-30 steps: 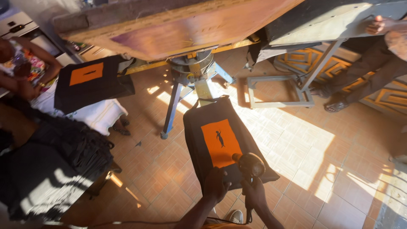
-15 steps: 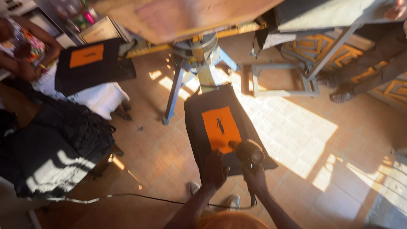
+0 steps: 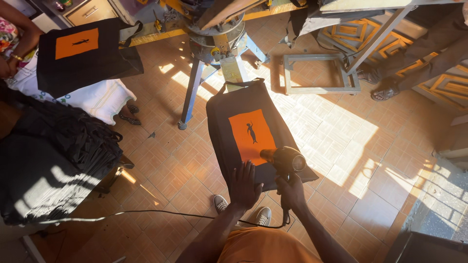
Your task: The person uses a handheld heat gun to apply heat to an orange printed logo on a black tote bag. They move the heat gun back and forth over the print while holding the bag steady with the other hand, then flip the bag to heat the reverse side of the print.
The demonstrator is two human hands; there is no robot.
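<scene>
The tiled floor (image 3: 161, 160) is taking up most of the view, with sunlight lying across it to the right of the press stand (image 3: 217, 44), the metal carousel at top centre. Left of the stand and lower, a big heap of black fabric (image 3: 53, 160) is sitting on a surface, and above it a white cloth (image 3: 100, 100) is hanging down. Another person's arm (image 3: 14, 44) is showing at the far left, next to a second black bag with an orange patch (image 3: 80, 51), which is lying left of the stand. Right of the stand, a grey metal frame (image 3: 319, 73) is lying flat on the floor, and a stack of orange-patterned frames (image 3: 360, 31) is leaning behind it.

Below the stand, the black tote bag (image 3: 253, 131) is lying spread on a pallet arm reaching out from it. Its long axis is running from the stand toward the person, tilted a little to the right, with the handles at the stand end. An orange rectangle (image 3: 251, 134) with a small dark figure is sitting on its middle.

The left hand (image 3: 243, 185) is pressing flat on the bag's near end, fingers spread open and holding nothing. The right hand (image 3: 291, 192) is wrapping closed around the handle of a heat gun (image 3: 285, 159), whose nozzle is pointing up-left at the lower corner of the orange rectangle. A black cord (image 3: 146, 213) is trailing from it leftward over the floor, passing the person's grey shoes (image 3: 222, 202).
</scene>
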